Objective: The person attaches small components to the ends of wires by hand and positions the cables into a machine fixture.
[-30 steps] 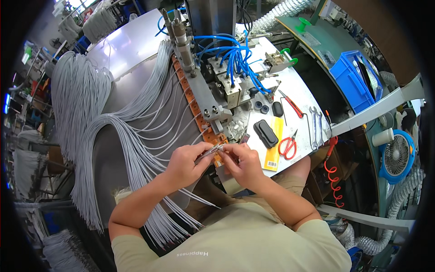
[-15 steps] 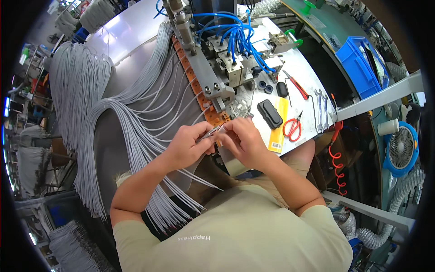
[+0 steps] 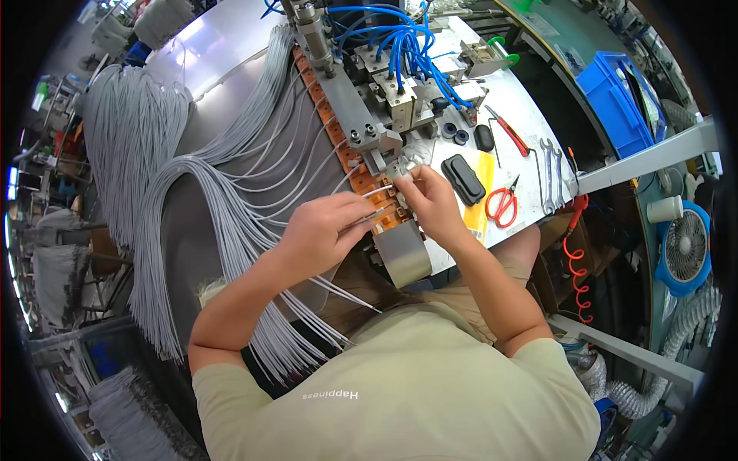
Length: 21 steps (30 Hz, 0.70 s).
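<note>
My left hand (image 3: 327,227) is closed, its fingertips pinching a thin grey cable (image 3: 367,218) over the near end of the orange fixture strip (image 3: 384,201). To its right, my right hand (image 3: 432,198) is closed with the fingertips at the edge of a heap of small pale, shiny parts (image 3: 417,150). Whatever lies between those fingertips is too small to make out. One cable end (image 3: 377,190) lies across the orange strip between both hands. Several more grey cables (image 3: 223,223) run from the strip and hang in a thick bundle on the left.
A metal press with blue air tubes (image 3: 403,54) stands beyond my hands. On the white tabletop at right lie red-handled scissors (image 3: 503,206), a black case (image 3: 463,180), a yellow packet (image 3: 484,173) and wrenches (image 3: 549,177). A metal block (image 3: 403,253) caps the strip's near end.
My hands were together over the strip's near end and have drawn apart. The right moved up and right to the small parts; the left shifted slightly left, still pinching the cable.
</note>
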### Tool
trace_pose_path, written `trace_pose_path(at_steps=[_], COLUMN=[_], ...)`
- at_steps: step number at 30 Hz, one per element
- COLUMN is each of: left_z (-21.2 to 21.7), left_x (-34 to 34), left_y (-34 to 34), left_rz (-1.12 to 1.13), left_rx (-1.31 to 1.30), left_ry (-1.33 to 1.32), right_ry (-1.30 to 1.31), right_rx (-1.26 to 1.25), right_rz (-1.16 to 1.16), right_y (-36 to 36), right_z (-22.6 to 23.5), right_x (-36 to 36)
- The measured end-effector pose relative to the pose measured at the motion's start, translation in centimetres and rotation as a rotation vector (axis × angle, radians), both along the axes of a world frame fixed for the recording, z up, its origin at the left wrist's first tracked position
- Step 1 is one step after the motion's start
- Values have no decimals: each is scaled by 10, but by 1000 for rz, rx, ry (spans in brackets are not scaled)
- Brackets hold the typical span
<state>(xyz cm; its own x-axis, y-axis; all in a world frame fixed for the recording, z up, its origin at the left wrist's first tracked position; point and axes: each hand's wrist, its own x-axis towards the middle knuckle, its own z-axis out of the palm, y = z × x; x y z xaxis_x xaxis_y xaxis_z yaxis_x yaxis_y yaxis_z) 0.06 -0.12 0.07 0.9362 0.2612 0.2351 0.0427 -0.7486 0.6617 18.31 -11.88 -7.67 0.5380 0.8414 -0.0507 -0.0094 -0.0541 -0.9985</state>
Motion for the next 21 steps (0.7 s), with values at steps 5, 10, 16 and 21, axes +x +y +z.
trace_pose_path(at_steps=[5, 10, 16, 21], left_z=[-11, -12, -4, 6], left_x=[6, 4, -1, 1], left_y=[0, -1, 1, 3], left_rz=[51, 64, 153, 152], left_rx=[271, 208, -213, -646], left_ry=[-130, -28, 62, 126], right_ry=[108, 196, -56, -293], right_rx=[-93, -185, -82, 120], right_rz=[113, 58, -96, -21], right_y=[10, 9, -5, -36], right_z=[6, 4, 4, 42], right_x=[15, 10, -1, -38])
